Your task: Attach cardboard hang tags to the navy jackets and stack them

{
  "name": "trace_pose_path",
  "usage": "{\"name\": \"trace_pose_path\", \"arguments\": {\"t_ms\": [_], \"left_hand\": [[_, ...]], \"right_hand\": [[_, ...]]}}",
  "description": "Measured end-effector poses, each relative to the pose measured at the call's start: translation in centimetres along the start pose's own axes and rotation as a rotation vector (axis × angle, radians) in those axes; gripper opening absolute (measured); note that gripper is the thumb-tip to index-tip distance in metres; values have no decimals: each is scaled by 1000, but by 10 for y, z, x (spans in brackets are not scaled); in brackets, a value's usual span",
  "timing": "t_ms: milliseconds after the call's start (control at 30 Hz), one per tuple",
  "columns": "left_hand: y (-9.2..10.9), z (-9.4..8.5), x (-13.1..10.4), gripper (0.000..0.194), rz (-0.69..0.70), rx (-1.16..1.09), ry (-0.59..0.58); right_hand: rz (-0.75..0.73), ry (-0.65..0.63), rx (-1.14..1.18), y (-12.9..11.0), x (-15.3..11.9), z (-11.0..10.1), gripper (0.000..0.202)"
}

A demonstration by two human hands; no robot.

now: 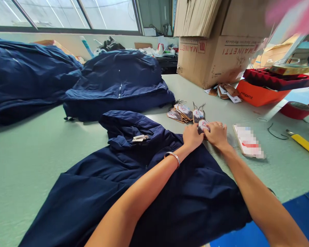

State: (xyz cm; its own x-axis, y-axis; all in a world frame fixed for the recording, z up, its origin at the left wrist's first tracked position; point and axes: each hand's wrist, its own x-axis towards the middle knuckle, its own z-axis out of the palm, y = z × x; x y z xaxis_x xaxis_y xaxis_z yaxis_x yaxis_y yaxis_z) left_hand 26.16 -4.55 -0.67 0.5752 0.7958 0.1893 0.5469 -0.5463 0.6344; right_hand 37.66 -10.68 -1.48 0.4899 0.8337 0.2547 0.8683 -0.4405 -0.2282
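Gripping hang tag (203, 125) between left hand (193, 138) and right hand (216, 134), with fingers and thumbs of both clamped on it. Positioning hang tag at the fingertips, directly between the two hands. Leaving contact between hang tag and green table (41, 151) impossible to tell. Wearing metal bracelet (178, 161) at the left wrist and ring (220, 125) on a finger of the right hand.

Showing navy jacket (92, 185) laid out on the near side and to the left of the left hand, partly under both forearms. Showing white label (139, 138) inside the jacket collar, left of the left hand.

Displaying fanned pile of tags (180, 113) just beyond the left hand, slightly to its left. Displaying corded tag (197, 116) just beyond hang tag, between pile and right hand.

Presenting phone (248, 141) just to the right of the right hand, with screen pixelated. Presenting yellow knife (306, 145) farther right of the right hand, past black cord (276, 136).

Showing loose tags (225, 92) beyond the right hand, beside orange box (261, 94). Showing cardboard box (213, 65) well beyond the right hand. Showing second navy jacket (118, 75) beyond and left of the left hand.
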Motion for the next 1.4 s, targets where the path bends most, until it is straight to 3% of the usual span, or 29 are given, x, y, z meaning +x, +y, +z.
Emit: {"name": "trace_pose_path", "arguments": {"t_ms": [233, 433, 633, 933, 1067, 1233, 1400], "left_hand": [[-4, 0, -2, 46, -69, -217, -4], [-1, -6, -2, 48, -138, -599, -14], [2, -7, -4, 40, -24, -734, 63], [3, -7, -6, 40, 43, -842, 75], [6, -10, -9, 37, 86, -830, 70], [16, -22, -11, 31, 64, -848, 96], [28, -54, -12, 38, -132, -907, 95]], "right_hand": [[-19, 29, 110, -10, -3, -7, 37], [43, 133, 348, 0, 3, 2, 34], [123, 270, 660, 10, 10, 15, 23], [384, 224, 1360, 7, 15, 15, 36], [393, 237, 1544, 6, 15, 10, 38], [376, 241, 1665, -3, 12, -3, 38], [319, 177, 1675, -26, 6, -29, 39]]}}
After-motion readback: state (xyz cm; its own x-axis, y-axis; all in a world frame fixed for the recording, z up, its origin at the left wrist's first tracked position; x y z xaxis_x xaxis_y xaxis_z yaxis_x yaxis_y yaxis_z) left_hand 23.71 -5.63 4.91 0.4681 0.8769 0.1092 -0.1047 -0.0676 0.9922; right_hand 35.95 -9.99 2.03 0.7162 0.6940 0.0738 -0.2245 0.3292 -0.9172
